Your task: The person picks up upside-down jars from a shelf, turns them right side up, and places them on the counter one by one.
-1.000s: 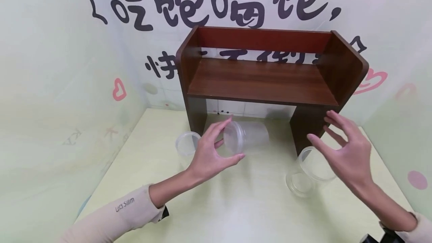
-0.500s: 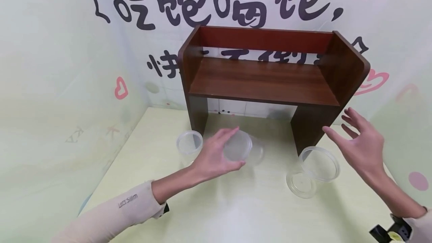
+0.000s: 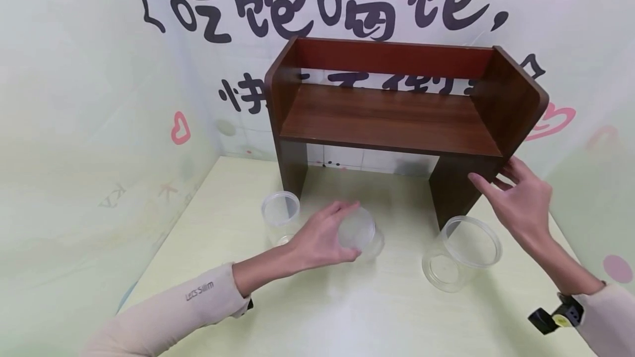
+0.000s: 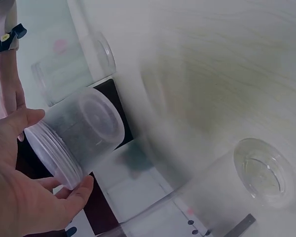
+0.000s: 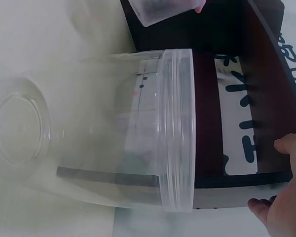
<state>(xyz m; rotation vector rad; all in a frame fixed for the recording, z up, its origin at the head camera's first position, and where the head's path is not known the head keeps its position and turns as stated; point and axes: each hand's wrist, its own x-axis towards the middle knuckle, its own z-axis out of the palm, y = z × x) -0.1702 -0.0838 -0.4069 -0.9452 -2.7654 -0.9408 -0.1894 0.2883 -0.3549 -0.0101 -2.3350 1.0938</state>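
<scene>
My left hand [image 3: 317, 238] holds a small frosted plastic jar [image 4: 91, 123] by its ridged, lid-like end, thumb on one side and fingers on the other. The jar is tilted above the table, its round base facing away from the palm. Beside the right side panel of a dark brown desktop shelf [image 3: 392, 120] is my right hand [image 3: 526, 203]. Its thumb overlaps the panel and its fingers lie beyond the panel's edge, spread apart. A large clear jar [image 5: 175, 128] stands on the table just left of that hand's wrist.
Another clear jar [image 3: 280, 209] stands left of my left hand, near the shelf's left leg. The shelf stands against a printed wall sheet [image 3: 238, 59] at the back of the pale table [image 3: 317, 313].
My left hand has lowered the frosted jar and brought it a little closer. The right hand moved away to the right, then in toward the shelf's side panel.
</scene>
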